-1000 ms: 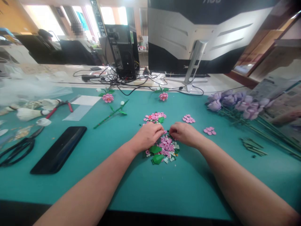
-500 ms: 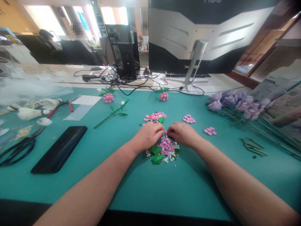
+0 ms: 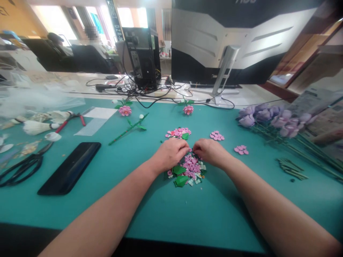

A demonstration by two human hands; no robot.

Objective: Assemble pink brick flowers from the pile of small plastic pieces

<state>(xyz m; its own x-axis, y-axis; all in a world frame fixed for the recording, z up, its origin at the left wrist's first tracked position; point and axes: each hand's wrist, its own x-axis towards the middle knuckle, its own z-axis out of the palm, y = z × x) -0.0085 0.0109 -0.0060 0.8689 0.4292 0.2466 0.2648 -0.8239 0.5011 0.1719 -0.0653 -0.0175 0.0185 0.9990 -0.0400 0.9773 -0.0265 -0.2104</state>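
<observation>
My left hand (image 3: 173, 151) and my right hand (image 3: 209, 151) face each other over a heap of small toy bricks (image 3: 191, 165), mostly pink with some white and green. Both hands are closed in a pinch, fingertips almost meeting. Whatever sits between the fingers is too small or hidden to name. Behind the hands lies a second cluster of pink pieces (image 3: 180, 132), partly covered by my left hand. Large green leaf pieces (image 3: 181, 181) rest at the heap's near side. Pink petal pieces form two groups, one (image 3: 217, 135) beyond my right hand and another (image 3: 241, 150) farther right.
Two pink brick flowers (image 3: 124, 110) (image 3: 188, 110) and a green stem (image 3: 128, 129) lie toward the back. Left are a black phone (image 3: 70, 167), scissors (image 3: 26, 167) and shuttlecocks (image 3: 40, 127). Purple flowers (image 3: 273, 117) and green sticks (image 3: 292, 168) lie right. A monitor (image 3: 225, 39) stands behind.
The view has shifted slightly, so everything appears a little farther right. Both hands keep nearly the same pinched pose over the heap.
</observation>
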